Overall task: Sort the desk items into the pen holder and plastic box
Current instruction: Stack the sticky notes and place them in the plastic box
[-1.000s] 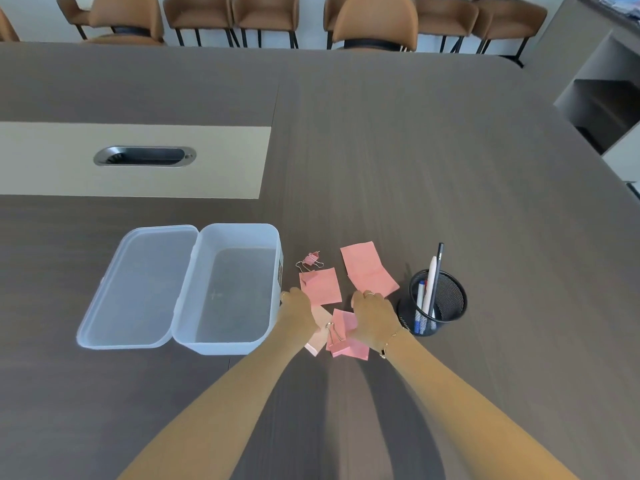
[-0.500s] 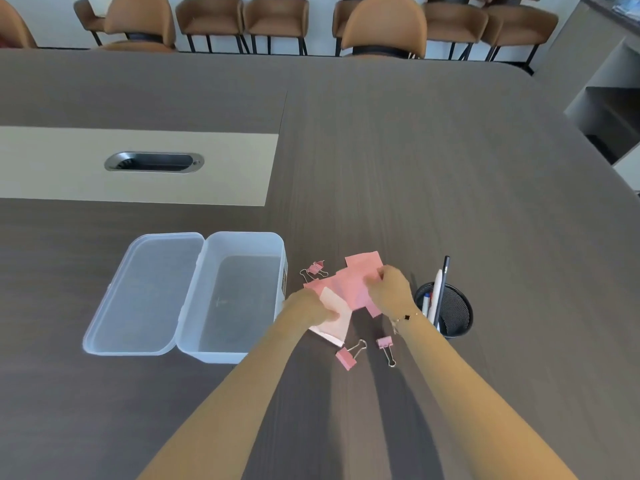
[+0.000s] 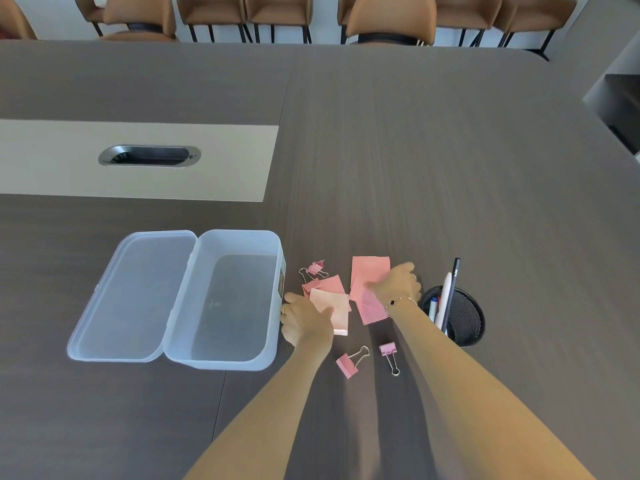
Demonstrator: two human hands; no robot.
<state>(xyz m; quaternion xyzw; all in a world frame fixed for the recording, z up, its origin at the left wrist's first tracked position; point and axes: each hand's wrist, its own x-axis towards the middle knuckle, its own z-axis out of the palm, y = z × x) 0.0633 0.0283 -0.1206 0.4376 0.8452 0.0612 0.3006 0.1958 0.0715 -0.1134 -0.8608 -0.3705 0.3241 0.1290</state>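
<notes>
just right of the open plastic box on the counter, the left hand has its grip closed on a pale pink note. the right hand presses on darker pink notes farther right, its grip unclear. the pen holder stands beyond, and binder clips lie loose nearer the person.

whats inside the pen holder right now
The pen holder holds a black pen, a white pen and a blue-tipped marker, all leaning. Their lower ends and the holder's bottom are hidden by its mesh wall.
</notes>
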